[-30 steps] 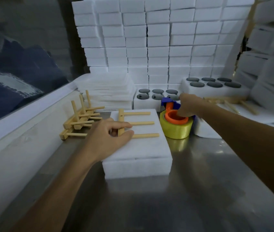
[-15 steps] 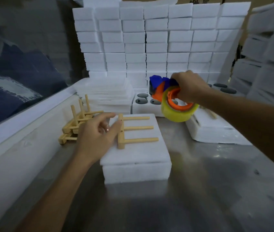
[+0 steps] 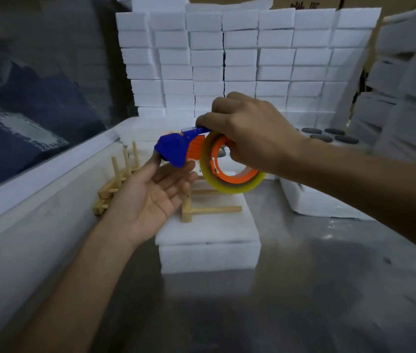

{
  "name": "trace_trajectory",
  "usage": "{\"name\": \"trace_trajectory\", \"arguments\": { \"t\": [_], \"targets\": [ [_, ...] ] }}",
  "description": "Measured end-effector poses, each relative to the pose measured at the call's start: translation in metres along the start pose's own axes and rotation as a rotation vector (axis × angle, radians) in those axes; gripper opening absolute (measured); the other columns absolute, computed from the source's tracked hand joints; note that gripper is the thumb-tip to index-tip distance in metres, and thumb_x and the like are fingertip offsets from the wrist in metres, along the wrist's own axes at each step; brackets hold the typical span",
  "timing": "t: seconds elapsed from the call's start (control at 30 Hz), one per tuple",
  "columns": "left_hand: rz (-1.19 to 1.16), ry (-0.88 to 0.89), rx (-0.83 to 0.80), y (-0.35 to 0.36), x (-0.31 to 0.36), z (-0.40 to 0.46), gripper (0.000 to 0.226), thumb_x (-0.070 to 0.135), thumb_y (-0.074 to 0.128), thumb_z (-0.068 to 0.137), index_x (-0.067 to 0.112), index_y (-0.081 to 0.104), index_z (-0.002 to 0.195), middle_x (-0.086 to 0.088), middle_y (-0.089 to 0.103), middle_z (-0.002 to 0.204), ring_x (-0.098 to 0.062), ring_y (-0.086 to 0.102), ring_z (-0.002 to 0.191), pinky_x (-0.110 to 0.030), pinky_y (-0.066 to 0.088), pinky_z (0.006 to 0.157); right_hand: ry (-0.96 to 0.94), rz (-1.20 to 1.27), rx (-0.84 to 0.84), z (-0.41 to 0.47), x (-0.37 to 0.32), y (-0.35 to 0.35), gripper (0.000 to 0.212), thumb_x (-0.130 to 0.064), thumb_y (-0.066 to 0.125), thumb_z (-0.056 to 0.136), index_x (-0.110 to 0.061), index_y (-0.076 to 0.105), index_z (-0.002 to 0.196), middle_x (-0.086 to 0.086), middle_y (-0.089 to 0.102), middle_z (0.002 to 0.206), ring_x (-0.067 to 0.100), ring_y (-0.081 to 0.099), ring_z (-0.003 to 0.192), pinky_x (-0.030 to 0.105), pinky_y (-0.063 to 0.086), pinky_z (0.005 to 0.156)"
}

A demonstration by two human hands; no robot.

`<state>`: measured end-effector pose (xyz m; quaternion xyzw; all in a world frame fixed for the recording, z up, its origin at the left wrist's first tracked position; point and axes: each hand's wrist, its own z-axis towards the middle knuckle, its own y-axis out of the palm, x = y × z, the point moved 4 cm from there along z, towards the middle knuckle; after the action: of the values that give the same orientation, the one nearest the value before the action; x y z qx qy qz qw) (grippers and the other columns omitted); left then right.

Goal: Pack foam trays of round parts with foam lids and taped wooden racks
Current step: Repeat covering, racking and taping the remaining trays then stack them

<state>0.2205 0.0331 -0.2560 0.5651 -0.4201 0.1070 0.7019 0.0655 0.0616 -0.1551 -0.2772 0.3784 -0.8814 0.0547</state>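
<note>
My right hand grips a tape dispenser, blue and orange with a yellowish tape roll, held in the air over the table. Palm up, my left hand reaches under the dispenser's blue head, its fingers straight and touching it. Below them a closed foam tray with its foam lid lies on the steel table. A wooden rack lies on the lid, partly hidden by my hands and the tape.
More wooden racks are piled at the left by a white ledge. An open foam tray holding dark round parts sits at the back right, a foam block in front of it. Stacked foam boxes wall the back and right.
My right hand lifted the tape dispenser off the table and brought it toward me over the tray. My left hand left the rack, rose, and turned palm up under the dispenser.
</note>
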Motion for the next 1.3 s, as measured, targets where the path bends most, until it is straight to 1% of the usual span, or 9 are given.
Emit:
{"name": "trace_trajectory", "arguments": {
  "t": [0.07, 0.17, 0.3, 0.5, 0.63, 0.7, 0.87, 1.13, 1.3],
  "targets": [
    [-0.035, 0.016, -0.011, -0.001, 0.002, -0.001, 0.036, 0.026, 0.059, 0.082, 0.010, 0.068, 0.113, -0.014, 0.074, 0.104, -0.020, 0.073, 0.080, -0.025, 0.058, 0.060, -0.018, -0.018, 0.010, -0.003, -0.001, 0.001, 0.043, -0.003, 0.056, 0.091, -0.016, 0.054, 0.132, 0.008, 0.059, 0.111, 0.027, 0.052, 0.099, 0.042, 0.048, 0.073],
    [0.008, 0.005, -0.023, -0.003, 0.004, -0.002, 0.035, 0.017, 0.055, 0.083, 0.007, 0.064, 0.115, -0.016, 0.073, 0.104, -0.020, 0.073, 0.076, -0.024, 0.058, 0.059, -0.033, -0.040, 0.013, -0.008, 0.001, 0.001, 0.046, -0.003, 0.059, 0.088, -0.014, 0.053, 0.133, 0.010, 0.059, 0.113, 0.030, 0.051, 0.099, 0.044, 0.048, 0.074],
    [0.334, 0.023, 0.096, -0.005, 0.005, -0.002, 0.022, 0.014, 0.047, 0.096, 0.007, 0.065, 0.107, -0.014, 0.075, 0.088, -0.019, 0.072, 0.066, -0.024, 0.057, 0.055, -0.098, -0.075, 0.007, -0.012, -0.002, 0.002, 0.049, -0.003, 0.062, 0.087, -0.012, 0.052, 0.134, 0.014, 0.059, 0.115, 0.033, 0.052, 0.099, 0.044, 0.046, 0.077],
    [0.634, 0.057, 0.222, 0.004, 0.014, 0.002, 0.018, 0.010, 0.050, 0.097, 0.003, 0.065, 0.101, -0.004, 0.068, 0.060, -0.010, 0.062, 0.048, -0.019, 0.052, 0.046, -0.123, -0.098, 0.053, -0.012, -0.001, -0.004, 0.047, 0.001, 0.069, 0.079, -0.004, 0.059, 0.125, 0.019, 0.061, 0.104, 0.038, 0.054, 0.088, 0.046, 0.046, 0.071],
    [0.740, 0.043, 0.265, 0.015, 0.033, 0.008, 0.020, 0.006, 0.046, 0.095, 0.006, 0.062, 0.083, 0.001, 0.055, 0.047, -0.008, 0.048, 0.036, -0.015, 0.038, 0.035, -0.102, -0.094, 0.072, -0.019, 0.009, -0.006, 0.051, -0.013, 0.076, 0.080, -0.006, 0.058, 0.128, 0.019, 0.060, 0.108, 0.038, 0.054, 0.091, 0.046, 0.046, 0.072],
    [0.804, 0.024, 0.255, 0.020, 0.044, 0.008, 0.021, 0.008, 0.047, 0.095, 0.006, 0.062, 0.081, 0.001, 0.051, 0.047, -0.009, 0.044, 0.035, -0.015, 0.033, 0.033, -0.111, -0.079, 0.108, -0.025, 0.011, -0.007, 0.049, -0.014, 0.076, 0.082, -0.006, 0.059, 0.127, 0.021, 0.061, 0.108, 0.038, 0.056, 0.090, 0.046, 0.048, 0.071],
    [0.900, 0.003, 0.238, 0.014, 0.063, 0.006, 0.022, 0.018, 0.052, 0.098, 0.004, 0.062, 0.085, 0.004, 0.042, 0.047, -0.010, 0.040, 0.038, -0.017, 0.029, 0.034, -0.124, -0.068, 0.184, -0.038, 0.022, -0.013, 0.052, -0.001, 0.079, 0.075, -0.001, 0.061, 0.124, 0.024, 0.062, 0.104, 0.041, 0.058, 0.084, 0.046, 0.050, 0.066],
    [0.997, -0.059, 0.348, -0.049, 0.083, 0.003, 0.020, 0.019, 0.048, 0.100, 0.008, 0.057, 0.086, 0.008, 0.027, 0.043, -0.007, 0.021, 0.035, -0.016, 0.016, 0.032, -0.083, -0.083, 0.101, -0.084, 0.055, -0.004, 0.054, 0.002, 0.084, 0.068, 0.004, 0.065, 0.118, 0.027, 0.064, 0.099, 0.045, 0.058, 0.078, 0.047, 0.050, 0.062],
    [1.092, -0.086, 0.409, -0.069, 0.064, 0.015, 0.023, 0.020, 0.050, 0.098, 0.007, 0.061, 0.082, 0.007, 0.028, 0.044, -0.007, 0.021, 0.035, -0.016, 0.015, 0.033, -0.113, -0.080, 0.030, -0.093, 0.054, 0.018, 0.052, 0.007, 0.079, 0.069, 0.001, 0.065, 0.119, 0.026, 0.065, 0.100, 0.043, 0.059, 0.078, 0.049, 0.051, 0.063]
  ]
}}
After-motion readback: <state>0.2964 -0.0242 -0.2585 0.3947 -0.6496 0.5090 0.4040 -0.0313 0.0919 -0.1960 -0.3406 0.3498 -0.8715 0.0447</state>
